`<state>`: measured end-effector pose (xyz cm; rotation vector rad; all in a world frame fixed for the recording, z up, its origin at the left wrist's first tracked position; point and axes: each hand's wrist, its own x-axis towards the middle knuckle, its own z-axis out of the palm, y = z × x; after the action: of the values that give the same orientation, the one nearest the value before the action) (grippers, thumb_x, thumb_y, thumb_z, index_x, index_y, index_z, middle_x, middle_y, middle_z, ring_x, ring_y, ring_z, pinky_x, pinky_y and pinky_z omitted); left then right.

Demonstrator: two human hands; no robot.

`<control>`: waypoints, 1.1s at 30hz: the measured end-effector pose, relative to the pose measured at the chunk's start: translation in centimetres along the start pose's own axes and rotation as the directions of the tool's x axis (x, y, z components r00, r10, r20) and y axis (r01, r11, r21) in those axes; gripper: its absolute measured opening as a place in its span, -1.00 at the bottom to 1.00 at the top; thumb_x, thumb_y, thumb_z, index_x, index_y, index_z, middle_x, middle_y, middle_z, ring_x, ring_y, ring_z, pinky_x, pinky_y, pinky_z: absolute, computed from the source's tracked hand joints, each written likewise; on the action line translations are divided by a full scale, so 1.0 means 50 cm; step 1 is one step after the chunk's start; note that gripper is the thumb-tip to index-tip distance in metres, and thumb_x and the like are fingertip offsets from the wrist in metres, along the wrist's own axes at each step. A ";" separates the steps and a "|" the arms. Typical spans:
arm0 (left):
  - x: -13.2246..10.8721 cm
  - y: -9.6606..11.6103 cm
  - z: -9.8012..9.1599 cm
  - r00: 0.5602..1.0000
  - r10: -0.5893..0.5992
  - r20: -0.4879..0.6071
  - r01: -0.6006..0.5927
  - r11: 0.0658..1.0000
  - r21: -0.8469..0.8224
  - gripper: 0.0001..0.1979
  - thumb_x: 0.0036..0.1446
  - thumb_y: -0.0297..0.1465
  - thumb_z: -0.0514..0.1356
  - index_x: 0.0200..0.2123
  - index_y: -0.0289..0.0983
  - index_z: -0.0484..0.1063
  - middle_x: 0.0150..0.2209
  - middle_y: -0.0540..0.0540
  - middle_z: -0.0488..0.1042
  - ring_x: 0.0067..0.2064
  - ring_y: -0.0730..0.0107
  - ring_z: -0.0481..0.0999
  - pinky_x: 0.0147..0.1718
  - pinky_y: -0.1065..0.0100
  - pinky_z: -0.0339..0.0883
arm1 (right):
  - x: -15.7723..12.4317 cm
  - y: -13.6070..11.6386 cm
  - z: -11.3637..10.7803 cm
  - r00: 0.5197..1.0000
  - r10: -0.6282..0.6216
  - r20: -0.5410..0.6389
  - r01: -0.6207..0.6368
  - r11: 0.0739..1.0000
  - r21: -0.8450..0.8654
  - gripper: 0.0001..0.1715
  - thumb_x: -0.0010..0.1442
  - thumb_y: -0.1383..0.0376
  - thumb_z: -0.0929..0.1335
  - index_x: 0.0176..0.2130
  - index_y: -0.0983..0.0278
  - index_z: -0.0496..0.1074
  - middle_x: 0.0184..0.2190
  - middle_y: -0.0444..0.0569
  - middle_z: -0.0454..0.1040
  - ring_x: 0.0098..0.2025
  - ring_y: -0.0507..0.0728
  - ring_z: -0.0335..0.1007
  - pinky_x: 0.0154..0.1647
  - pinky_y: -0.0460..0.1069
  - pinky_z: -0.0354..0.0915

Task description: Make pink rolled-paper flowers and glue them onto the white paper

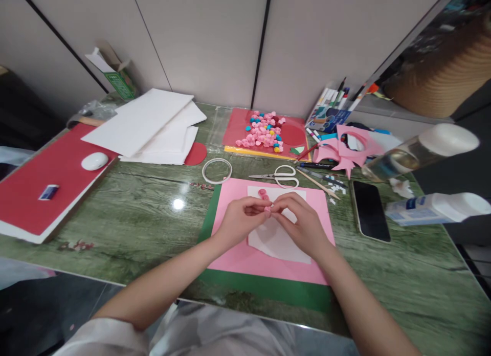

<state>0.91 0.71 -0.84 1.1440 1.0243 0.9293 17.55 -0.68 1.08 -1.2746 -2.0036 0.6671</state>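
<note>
**Position.** The left hand (240,220) and the right hand (303,223) meet at the centre of the frame, fingertip to fingertip. They are held just above the white paper (280,241), which lies on the pink sheet (318,202). The pink sheet lies in turn on the green sheet (268,289) on the table (134,213).

**Grip.** Each grip is closed to a narrow fingertip pinch. The small pink piece (267,208) is held between the two pinches and is largely hidden by the fingertips, so its exact shape cannot be told. The remaining fingers are curled loosely and carry nothing.

**Nearby items.**
- Two similar pink pieces (263,194) lie on the upper edge of the white paper, just beyond the fingertips.
- The scissors (284,177) lie beyond the pink sheet.
- The heap of coloured pieces (263,133) lies at upper centre, well apart from the hands.
- The phone (370,210) lies to the right of the pink sheet.

**Recommended handling (judgement).**
- Only light pressure should be applied, since so small a piece is likely to be crushed or to spring away.
- The work should be done low over the white paper, so that a dropped piece is caught there.
- The wrists should be rested on the pink sheet for steadiness.
- The two finished-looking pieces should be left clear of the fingers.
</note>
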 end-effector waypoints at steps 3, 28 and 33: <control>0.001 -0.003 0.000 1.000 -0.004 0.002 0.004 1.000 -0.008 -0.76 -0.11 -0.35 0.28 -0.31 -0.30 0.51 -0.32 -0.15 0.54 -0.29 0.31 0.50 -0.26 0.31 0.37 | 0.000 0.000 -0.002 1.000 0.005 0.012 -0.005 1.000 0.001 -0.92 0.15 0.36 0.27 -0.32 0.18 0.33 -0.30 -0.06 0.33 -0.22 0.07 0.32 -0.20 0.01 0.29; -0.005 0.006 0.009 0.999 -0.017 -0.049 0.013 0.997 -0.073 -0.78 -0.13 -0.38 0.30 -0.33 -0.30 0.51 -0.36 -0.12 0.53 -0.30 0.35 0.49 -0.25 0.33 0.37 | 0.000 0.000 0.004 1.000 0.005 -0.009 -0.005 1.000 -0.001 -0.92 0.16 0.34 0.25 -0.34 0.18 0.33 -0.31 -0.06 0.34 -0.21 0.09 0.32 -0.20 0.03 0.29; -0.005 0.011 0.008 0.998 -0.037 -0.046 0.032 0.994 -0.101 -0.77 -0.14 -0.38 0.30 -0.33 -0.31 0.51 -0.36 -0.12 0.54 -0.31 0.35 0.50 -0.24 0.32 0.36 | 0.000 -0.002 0.005 0.999 -0.022 -0.046 0.021 1.000 -0.015 -0.88 0.15 0.36 0.27 -0.29 0.16 0.36 -0.31 -0.07 0.34 -0.22 0.08 0.31 -0.20 0.02 0.29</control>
<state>1.19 0.45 -0.23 1.0222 1.0218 0.9734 17.29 -0.73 0.96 -1.2642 -1.9856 0.6084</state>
